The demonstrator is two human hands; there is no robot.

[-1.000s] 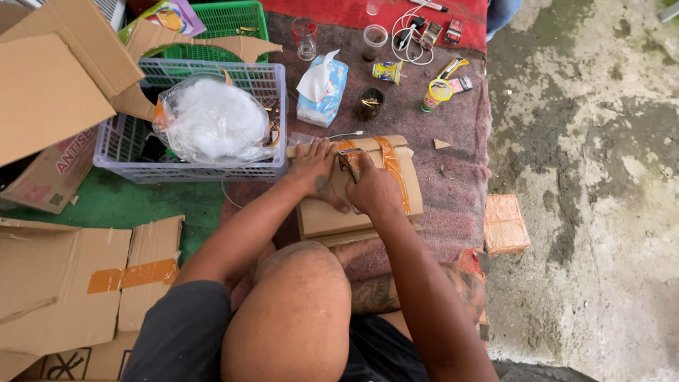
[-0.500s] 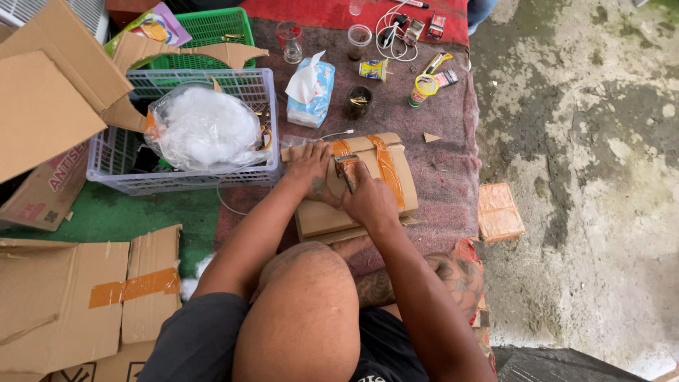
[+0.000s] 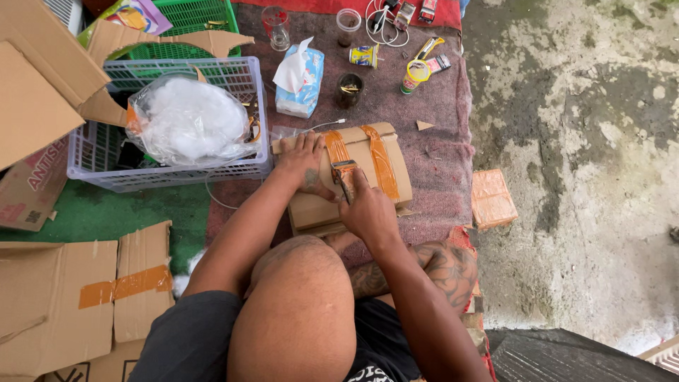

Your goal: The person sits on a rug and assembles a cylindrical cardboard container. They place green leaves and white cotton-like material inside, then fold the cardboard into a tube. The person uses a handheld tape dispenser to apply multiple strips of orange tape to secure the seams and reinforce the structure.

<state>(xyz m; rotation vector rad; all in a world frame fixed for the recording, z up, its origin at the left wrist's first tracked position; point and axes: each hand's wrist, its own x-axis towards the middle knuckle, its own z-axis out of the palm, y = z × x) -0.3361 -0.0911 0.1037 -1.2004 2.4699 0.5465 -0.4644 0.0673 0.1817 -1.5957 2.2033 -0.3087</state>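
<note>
Cardboard, folded into a curved parcel (image 3: 353, 177), lies on the maroon blanket (image 3: 438, 106) just beyond the person's raised knee, and two strips of brown packing tape (image 3: 382, 159) run across its top. Compared with a second ago the right hand (image 3: 368, 209) has drawn nearer to the body, its grip closed around a small brown-taped piece (image 3: 345, 173) pressed at the parcel's near edge. The left hand (image 3: 304, 163) has stayed flat, fingers spread, pinning the parcel's left side and holding nothing. That pull toward the near edge looks to me like a tape strip being run down and smoothed.

To the left sits one lavender basket (image 3: 92, 152) holding one clear bag of white stuffing (image 3: 187, 120), with one green basket (image 3: 191, 21) behind it. At the far end I count one tissue pack (image 3: 300, 78), two clear cups (image 3: 276, 25), one dark cup (image 3: 349, 88) and one small can (image 3: 410, 74). One orange-taped packet (image 3: 491, 198) lies on the concrete to the right.
</note>
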